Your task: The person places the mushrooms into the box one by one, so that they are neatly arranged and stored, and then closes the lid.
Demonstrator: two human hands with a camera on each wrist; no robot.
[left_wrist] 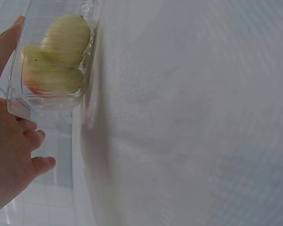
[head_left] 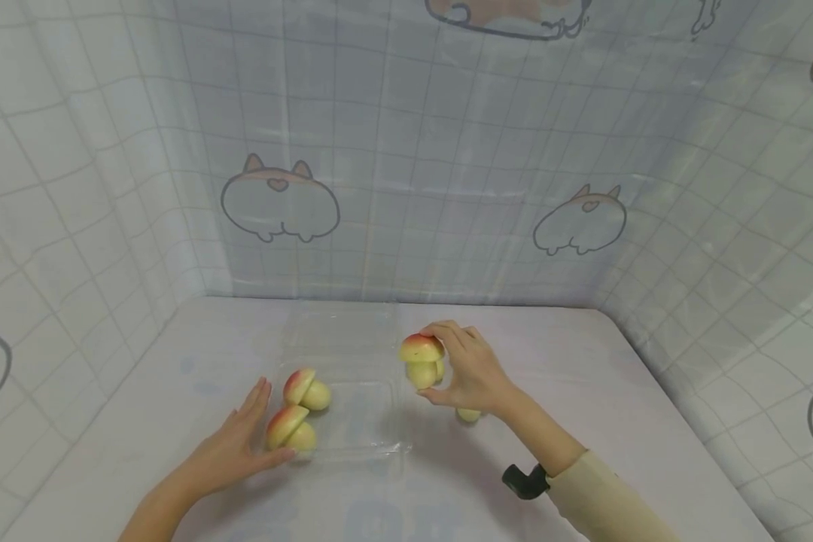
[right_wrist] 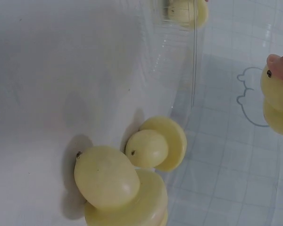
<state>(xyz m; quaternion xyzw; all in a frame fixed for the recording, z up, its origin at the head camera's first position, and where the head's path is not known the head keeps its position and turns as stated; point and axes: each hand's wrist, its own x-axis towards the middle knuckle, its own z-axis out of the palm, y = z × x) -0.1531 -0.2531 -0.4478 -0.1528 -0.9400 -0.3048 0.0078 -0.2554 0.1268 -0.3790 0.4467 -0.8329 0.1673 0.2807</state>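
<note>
My right hand (head_left: 473,370) pinches a yellow mushroom-shaped piece with a red-topped cap (head_left: 420,349) between thumb and fingers, to the right of an open clear plastic box (head_left: 362,418). The same held mushroom (right_wrist: 276,101) shows at the right edge of the right wrist view. Two similar mushrooms (head_left: 316,395) lie tilted at the left end of the box. Beside that end is my left hand (head_left: 230,448), its fingers extended along the side and its thumb at the front left corner. Through the clear wall (left_wrist: 52,101), both mushrooms show in the left wrist view.
Another mushroom (head_left: 469,415) lies partly hidden under my right forearm. The right wrist view shows a larger mushroom (right_wrist: 108,179) and a smaller one (right_wrist: 148,148) on the white table (head_left: 583,391). The box's lid (head_left: 339,331) lies folded back toward the patterned curtain (head_left: 413,226).
</note>
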